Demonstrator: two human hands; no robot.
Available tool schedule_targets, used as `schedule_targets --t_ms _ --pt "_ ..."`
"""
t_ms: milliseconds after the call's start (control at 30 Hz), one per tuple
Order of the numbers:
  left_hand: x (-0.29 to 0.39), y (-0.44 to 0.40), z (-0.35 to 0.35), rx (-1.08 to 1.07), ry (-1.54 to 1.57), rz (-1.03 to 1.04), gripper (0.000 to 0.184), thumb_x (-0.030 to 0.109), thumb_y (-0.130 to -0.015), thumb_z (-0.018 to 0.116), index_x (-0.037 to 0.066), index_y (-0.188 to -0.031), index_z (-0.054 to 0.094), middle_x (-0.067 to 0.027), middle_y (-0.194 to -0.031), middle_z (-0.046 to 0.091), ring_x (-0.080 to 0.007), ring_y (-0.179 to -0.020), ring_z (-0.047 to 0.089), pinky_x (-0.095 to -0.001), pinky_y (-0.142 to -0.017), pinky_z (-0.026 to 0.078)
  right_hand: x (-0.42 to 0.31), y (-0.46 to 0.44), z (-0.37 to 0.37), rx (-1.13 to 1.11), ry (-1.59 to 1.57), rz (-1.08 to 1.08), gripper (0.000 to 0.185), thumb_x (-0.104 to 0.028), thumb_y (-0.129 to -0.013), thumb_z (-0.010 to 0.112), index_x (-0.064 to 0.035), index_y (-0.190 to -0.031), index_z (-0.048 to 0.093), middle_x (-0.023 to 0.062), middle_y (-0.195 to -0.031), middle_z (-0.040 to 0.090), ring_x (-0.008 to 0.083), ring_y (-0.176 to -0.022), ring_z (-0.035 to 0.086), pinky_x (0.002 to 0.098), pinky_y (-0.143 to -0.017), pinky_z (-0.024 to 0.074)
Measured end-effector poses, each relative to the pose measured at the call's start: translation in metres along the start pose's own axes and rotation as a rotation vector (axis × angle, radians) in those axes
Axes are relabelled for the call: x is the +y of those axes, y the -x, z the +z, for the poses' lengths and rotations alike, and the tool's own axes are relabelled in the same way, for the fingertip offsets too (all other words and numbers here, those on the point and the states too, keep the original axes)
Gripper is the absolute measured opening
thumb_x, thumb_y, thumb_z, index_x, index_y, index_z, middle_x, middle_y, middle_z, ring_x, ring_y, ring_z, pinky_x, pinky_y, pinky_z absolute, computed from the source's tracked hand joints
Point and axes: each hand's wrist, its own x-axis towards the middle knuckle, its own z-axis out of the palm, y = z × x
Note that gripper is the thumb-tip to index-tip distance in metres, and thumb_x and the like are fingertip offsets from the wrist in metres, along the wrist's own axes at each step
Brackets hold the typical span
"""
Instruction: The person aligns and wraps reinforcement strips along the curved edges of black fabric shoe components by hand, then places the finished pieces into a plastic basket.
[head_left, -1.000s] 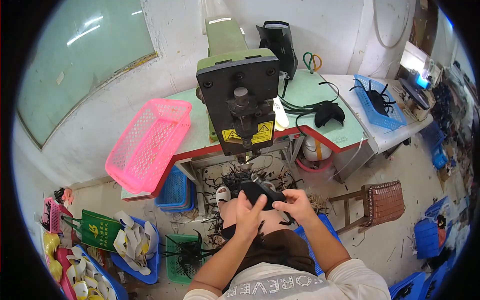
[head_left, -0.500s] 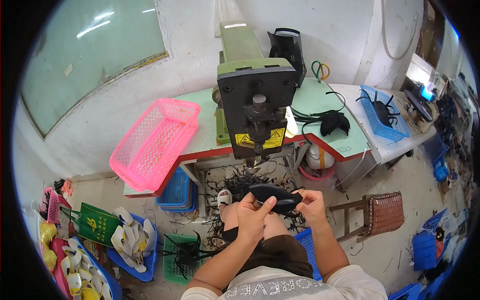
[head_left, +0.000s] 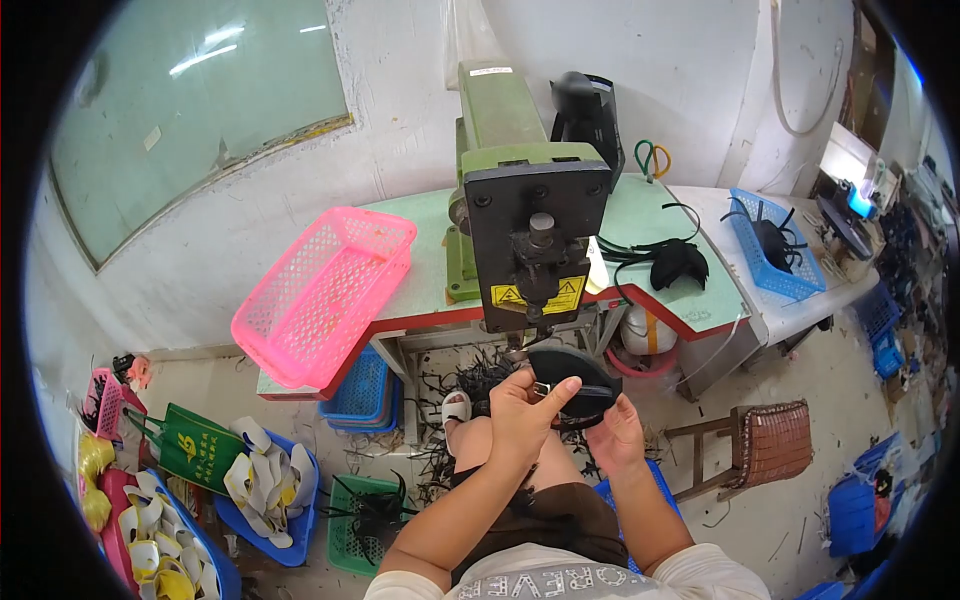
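In the head view, a black curved piece that looks like a shoe upper (head_left: 568, 368) is held over my lap, just below the machine head. My left hand (head_left: 528, 412) grips its left side, thumb laid across the front. A small shiny metal bit shows by the left fingers; I cannot tell what it is. My right hand (head_left: 615, 436) is at the lower right edge, its fingertips against the piece and partly hidden by it. Right above stands the green machine (head_left: 507, 110) with its black front plate (head_left: 540, 215) and yellow warning label.
A pink basket (head_left: 262, 335) overhangs the left table edge. On the green tabletop (head_left: 722, 298) lie black strapped pieces (head_left: 680, 265) and scissors (head_left: 652, 160). A blue basket (head_left: 795, 285) stands farther right. Black scraps (head_left: 480, 372) litter the floor. A stool (head_left: 775, 445) is at the right.
The black piece has turned so its broad face shows and sits more to the right. My right hand has shifted from a pinch at its tip to its lower edge. The view has moved slightly.
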Motion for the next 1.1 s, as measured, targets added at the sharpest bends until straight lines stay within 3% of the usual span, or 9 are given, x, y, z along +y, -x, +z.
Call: schedule_targets --t_ms 567,700,867,1100 --pt "-0.006 -0.007 -0.007 0.107 0.069 0.054 0.013 0.006 -0.069 0.068 0.001 -0.073 0.057 -0.0036 -0.062 0.058 -0.0058 -0.047 0.05 -0.0169 -0.04 0.039 -0.001 -0.019 -0.009 0.013 0.073 0.047 0.014 -0.006 -0.079 0.056 -0.005 -0.092 0.056 0.0054 -0.094 0.059 0.0148 -0.086 0.055 0.0289 -0.078 0.0424" --pt "-0.009 -0.007 -0.01 0.114 0.106 0.05 0.016 0.008 -0.068 0.069 0.001 -0.078 0.059 -0.0034 -0.068 0.06 -0.0041 -0.052 0.052 -0.0164 -0.042 0.039 -0.007 -0.031 -0.008 -0.019 0.171 0.045 0.013 -0.005 -0.078 0.057 -0.0038 -0.09 0.056 0.0055 -0.088 0.06 0.0128 -0.081 0.056 0.026 -0.074 0.0434" --pt "-0.01 -0.009 -0.012 0.151 0.275 0.003 0.015 0.006 -0.07 0.067 0.001 -0.079 0.058 -0.0064 -0.074 0.061 -0.0094 -0.057 0.057 -0.0202 -0.046 0.048 -0.016 -0.047 0.001 -0.071 0.278 0.036 0.013 -0.005 -0.077 0.059 -0.0024 -0.09 0.056 0.0037 -0.086 0.059 0.0092 -0.077 0.054 0.0217 -0.07 0.0428" --pt "-0.004 -0.007 -0.016 0.157 0.337 -0.043 0.014 0.01 -0.073 0.065 0.001 -0.082 0.058 -0.0071 -0.077 0.061 -0.011 -0.061 0.058 -0.0208 -0.048 0.05 -0.026 -0.066 0.017 -0.13 0.471 0.085 0.012 -0.006 -0.076 0.06 -0.0011 -0.087 0.057 -0.0011 -0.081 0.056 0.0044 -0.072 0.05 0.0176 -0.066 0.0403"
